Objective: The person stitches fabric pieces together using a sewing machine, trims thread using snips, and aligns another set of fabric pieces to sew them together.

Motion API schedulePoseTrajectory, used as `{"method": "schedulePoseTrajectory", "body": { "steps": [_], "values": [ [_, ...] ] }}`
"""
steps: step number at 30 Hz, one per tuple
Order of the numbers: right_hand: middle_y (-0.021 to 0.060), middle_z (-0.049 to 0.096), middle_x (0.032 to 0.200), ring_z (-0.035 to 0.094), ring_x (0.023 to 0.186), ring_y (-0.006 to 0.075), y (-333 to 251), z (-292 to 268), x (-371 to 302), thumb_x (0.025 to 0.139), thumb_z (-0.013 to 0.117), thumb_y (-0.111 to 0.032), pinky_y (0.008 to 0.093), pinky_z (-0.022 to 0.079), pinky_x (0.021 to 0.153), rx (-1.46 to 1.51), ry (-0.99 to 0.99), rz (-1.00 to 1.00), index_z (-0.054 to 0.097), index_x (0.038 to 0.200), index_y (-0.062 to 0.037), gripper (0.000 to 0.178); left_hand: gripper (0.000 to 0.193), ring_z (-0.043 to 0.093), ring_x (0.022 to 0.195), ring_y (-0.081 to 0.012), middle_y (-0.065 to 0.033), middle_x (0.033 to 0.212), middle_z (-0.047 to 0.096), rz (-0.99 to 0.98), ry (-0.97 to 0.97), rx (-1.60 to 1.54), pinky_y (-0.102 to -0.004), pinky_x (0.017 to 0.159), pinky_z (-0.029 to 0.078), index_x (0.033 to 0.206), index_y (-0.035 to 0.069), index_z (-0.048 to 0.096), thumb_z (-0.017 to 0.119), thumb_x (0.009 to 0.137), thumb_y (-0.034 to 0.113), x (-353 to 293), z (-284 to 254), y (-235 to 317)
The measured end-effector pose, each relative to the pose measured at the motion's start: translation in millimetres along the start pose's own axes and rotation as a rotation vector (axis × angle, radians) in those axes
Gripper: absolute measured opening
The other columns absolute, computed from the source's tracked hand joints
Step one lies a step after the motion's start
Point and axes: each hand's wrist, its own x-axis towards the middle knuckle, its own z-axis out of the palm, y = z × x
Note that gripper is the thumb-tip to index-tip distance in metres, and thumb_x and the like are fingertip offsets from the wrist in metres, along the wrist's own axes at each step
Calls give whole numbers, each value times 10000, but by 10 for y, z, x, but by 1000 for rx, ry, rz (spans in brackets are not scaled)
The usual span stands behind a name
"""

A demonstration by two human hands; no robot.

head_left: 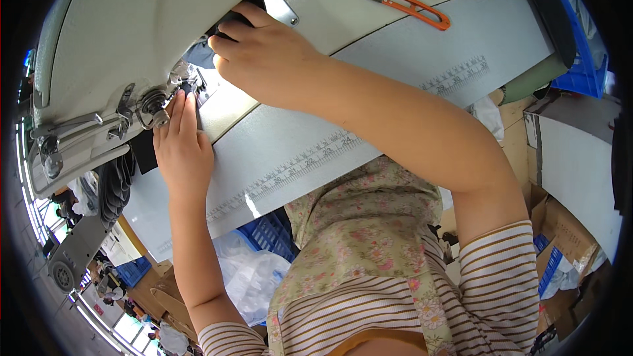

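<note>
A white sewing machine [171, 13] spans the upper left. My left hand [181, 148] lies by its needle area [184, 79], fingers stretched out together, their tips on a small dark piece. My right hand [267, 59] reaches under the machine's arm. Its fingers are bent round a dark piece of material [256, 8], probably cloth, and the machine's arm partly hides it. Between the two hands shows a dark blue patch [200, 55], perhaps part of the same piece. Whatever lies beneath the left fingertips is mostly covered.
Orange-handled thread snips [415, 10] lie on the machine table [389, 59], right of my right hand. A printed ruler scale [297, 170] runs along its near edge. Several dark curved pieces [115, 184] hang at the left. Blue crates [270, 234] and a plastic bag [247, 273] sit below.
</note>
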Motion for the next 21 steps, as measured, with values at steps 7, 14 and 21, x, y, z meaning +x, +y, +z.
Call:
{"method": "schedulePoseTrajectory", "body": {
  "steps": [7,14,21],
  "values": [
    [6,661,956,588,1008,170,-32,3,83,742,586,-149,376,342,1069,42,39,-91,675,787,-105,109,285,615,1061,-309,-181,1132,646,-36,64,-486,-427,1005,421,1118,9,640,484,885,61,-113,-745,241],
    [25,649,904,595,958,198,-119,-109,80,689,615,-113,390,446,919,237,-40,-259,674,845,-87,169,252,578,720,-251,-107,748,531,31,470,-1998,-314,621,460,925,-21,581,403,964,153,-309,-2110,622],
    [-6,565,709,570,736,195,-356,-282,50,664,619,-83,327,458,674,326,100,-433,658,855,-76,195,200,535,694,-189,-80,848,514,234,449,-2351,-281,583,410,1032,16,510,406,977,178,-958,-2669,453]
  ]
}}
